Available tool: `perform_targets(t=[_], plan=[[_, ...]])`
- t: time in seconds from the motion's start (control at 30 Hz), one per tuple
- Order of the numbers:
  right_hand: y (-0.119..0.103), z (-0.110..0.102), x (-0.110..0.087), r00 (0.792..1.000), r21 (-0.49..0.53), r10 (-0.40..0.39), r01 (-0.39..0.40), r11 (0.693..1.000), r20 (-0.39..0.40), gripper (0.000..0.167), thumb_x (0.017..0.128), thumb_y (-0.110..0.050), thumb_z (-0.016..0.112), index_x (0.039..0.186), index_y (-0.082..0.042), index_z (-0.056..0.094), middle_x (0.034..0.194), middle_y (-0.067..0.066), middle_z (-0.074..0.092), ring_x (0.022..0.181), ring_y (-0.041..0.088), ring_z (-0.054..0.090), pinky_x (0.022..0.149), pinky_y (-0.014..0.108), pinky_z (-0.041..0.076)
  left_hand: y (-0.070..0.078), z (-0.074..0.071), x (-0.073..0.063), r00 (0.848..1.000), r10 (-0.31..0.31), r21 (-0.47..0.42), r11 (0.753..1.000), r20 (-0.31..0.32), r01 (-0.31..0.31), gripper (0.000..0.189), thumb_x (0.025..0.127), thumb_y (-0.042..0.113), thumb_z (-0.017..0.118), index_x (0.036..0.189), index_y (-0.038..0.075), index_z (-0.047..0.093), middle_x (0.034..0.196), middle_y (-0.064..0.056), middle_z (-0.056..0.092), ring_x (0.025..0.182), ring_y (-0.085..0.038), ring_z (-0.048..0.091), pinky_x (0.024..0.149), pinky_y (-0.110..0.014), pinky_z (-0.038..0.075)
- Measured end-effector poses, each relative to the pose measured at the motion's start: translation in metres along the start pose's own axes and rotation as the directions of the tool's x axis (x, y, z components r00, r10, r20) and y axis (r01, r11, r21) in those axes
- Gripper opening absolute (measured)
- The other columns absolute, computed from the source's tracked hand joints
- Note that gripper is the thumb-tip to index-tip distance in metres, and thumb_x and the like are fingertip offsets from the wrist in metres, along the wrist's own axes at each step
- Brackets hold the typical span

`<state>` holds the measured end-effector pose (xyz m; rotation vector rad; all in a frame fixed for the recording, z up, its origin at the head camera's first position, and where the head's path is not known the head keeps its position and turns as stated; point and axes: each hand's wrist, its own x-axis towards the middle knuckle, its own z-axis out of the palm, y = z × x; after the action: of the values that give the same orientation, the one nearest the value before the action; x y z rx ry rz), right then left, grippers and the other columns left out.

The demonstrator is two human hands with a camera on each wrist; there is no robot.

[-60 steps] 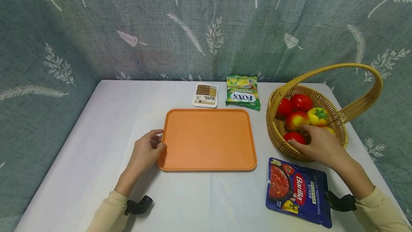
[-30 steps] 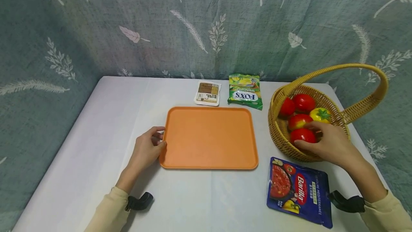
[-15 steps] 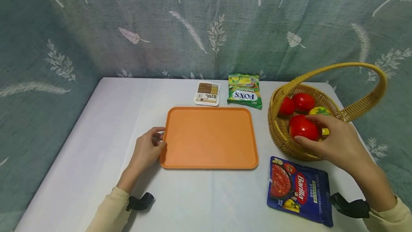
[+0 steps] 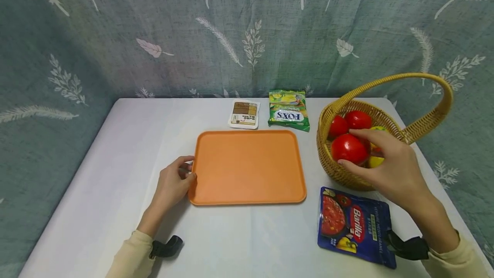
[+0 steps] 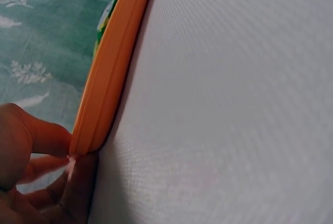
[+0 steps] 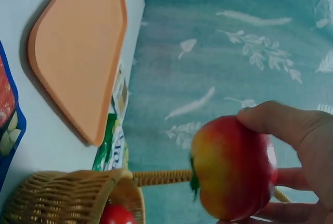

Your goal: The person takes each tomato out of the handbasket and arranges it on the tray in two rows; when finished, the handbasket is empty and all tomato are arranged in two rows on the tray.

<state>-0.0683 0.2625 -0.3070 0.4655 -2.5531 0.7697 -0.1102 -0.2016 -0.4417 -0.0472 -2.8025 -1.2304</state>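
My right hand (image 4: 390, 166) grips a red tomato (image 4: 349, 148) between thumb and fingers, over the front of the wicker basket (image 4: 335, 173). In the right wrist view that tomato (image 6: 229, 169) has a yellow patch and a green calyx, and is above the basket's rim. Two more red tomatoes (image 4: 358, 120) and partly covered yellow produce (image 4: 376, 161) lie in the basket. At the left end of the orange tray (image 4: 247, 168), my left hand (image 4: 171, 185) touches the edge with its thumb and index finger, and the other fingers bend loosely.
A blue Barilla pouch (image 4: 355, 226) lies in front of the basket, below my right wrist. Behind the tray are a green Fox's bag (image 4: 288, 110) and a small white-edged packet (image 4: 244, 114). The basket's tall handle (image 4: 409, 76) arches to the right.
My right hand has taken hold of the tomato at the basket's front, then raised it and moved it slightly left. The left hand stays at the tray's edge.
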Motion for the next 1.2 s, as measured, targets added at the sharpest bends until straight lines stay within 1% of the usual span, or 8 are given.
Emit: perform_targets(t=[0.2,0.5,0.6,0.67,0.8,0.9,1.03,1.2], plan=[[-0.010,0.008,0.004,0.997,0.028,-0.058,0.060,0.998,-0.040,0.073,0.061,-0.011,0.095,0.128,-0.008,0.066,0.124,0.009,0.066,0.106,0.027,0.063,0.080,0.004,0.041,-0.002,-0.001,-0.001,1.000,0.004,-0.003,1.000,0.000,-0.004,0.045,0.082,-0.001,0.067,0.127,0.004,0.063,0.096,-0.009,0.067,0.076,-0.018,0.061,0.063,-0.024,0.047],[-0.026,0.023,0.015,0.993,0.088,-0.113,0.114,0.990,-0.020,0.070,0.064,-0.013,0.094,0.128,-0.010,0.066,0.126,0.006,0.066,0.109,0.027,0.063,0.084,0.008,0.041,-0.002,-0.002,-0.002,1.000,0.007,-0.007,1.000,-0.002,-0.007,0.045,0.082,-0.001,0.067,0.127,0.003,0.063,0.095,-0.008,0.067,0.075,-0.017,0.060,0.062,-0.024,0.046],[-0.030,0.028,0.019,0.991,0.095,-0.134,0.135,0.986,-0.018,0.070,0.064,-0.014,0.094,0.128,-0.010,0.066,0.125,0.004,0.066,0.110,0.025,0.063,0.085,0.012,0.045,-0.003,-0.002,-0.002,1.000,0.012,-0.011,1.000,-0.005,-0.012,0.045,0.082,-0.001,0.067,0.127,0.003,0.063,0.096,-0.008,0.067,0.076,-0.017,0.061,0.063,-0.025,0.047],[-0.033,0.032,0.021,0.989,0.096,-0.150,0.150,0.984,-0.015,0.071,0.064,-0.015,0.094,0.129,-0.010,0.066,0.125,0.004,0.065,0.110,0.023,0.062,0.084,0.015,0.047,-0.003,-0.002,-0.002,1.000,0.014,-0.014,1.000,-0.005,-0.014,0.046,0.082,-0.001,0.067,0.127,0.003,0.063,0.096,-0.008,0.067,0.076,-0.017,0.061,0.064,-0.025,0.047],[-0.039,0.040,0.027,0.985,0.127,-0.171,0.169,0.977,-0.001,0.070,0.065,-0.014,0.094,0.129,-0.009,0.065,0.126,0.004,0.065,0.111,0.022,0.062,0.081,0.033,0.056,-0.003,-0.002,-0.002,1.000,0.014,-0.019,1.000,-0.005,-0.014,0.046,0.082,-0.002,0.067,0.127,0.003,0.063,0.096,-0.008,0.067,0.076,-0.017,0.061,0.064,-0.025,0.047],[-0.044,0.047,0.030,0.984,0.145,-0.178,0.175,0.974,0.009,0.068,0.065,-0.016,0.094,0.127,-0.009,0.066,0.126,0.004,0.065,0.111,0.021,0.062,0.079,0.042,0.058,-0.002,-0.002,-0.002,1.000,0.011,-0.023,1.000,-0.005,-0.011,0.046,0.082,-0.001,0.067,0.127,0.003,0.063,0.096,-0.008,0.067,0.076,-0.017,0.061,0.064,-0.025,0.046],[-0.053,0.057,0.034,0.982,0.175,-0.189,0.182,0.968,0.023,0.067,0.067,-0.020,0.094,0.127,-0.010,0.066,0.125,0.003,0.065,0.108,0.018,0.063,0.075,0.038,0.058,-0.002,-0.002,-0.002,1.000,0.007,-0.023,1.000,-0.004,-0.008,0.045,0.082,-0.001,0.067,0.127,0.004,0.064,0.096,-0.008,0.067,0.076,-0.017,0.060,0.065,-0.025,0.046],[-0.066,0.071,0.040,0.977,0.263,-0.208,0.188,0.946,0.050,0.065,0.069,-0.020,0.093,0.127,-0.010,0.066,0.126,0.002,0.064,0.110,0.017,0.062,0.077,0.036,0.058,-0.002,-0.003,-0.002,1.000,0.002,-0.019,1.000,-0.009,-0.002,0.045,0.082,0.000,0.067,0.126,0.005,0.064,0.095,-0.008,0.067,0.076,-0.017,0.060,0.065,-0.026,0.046]])
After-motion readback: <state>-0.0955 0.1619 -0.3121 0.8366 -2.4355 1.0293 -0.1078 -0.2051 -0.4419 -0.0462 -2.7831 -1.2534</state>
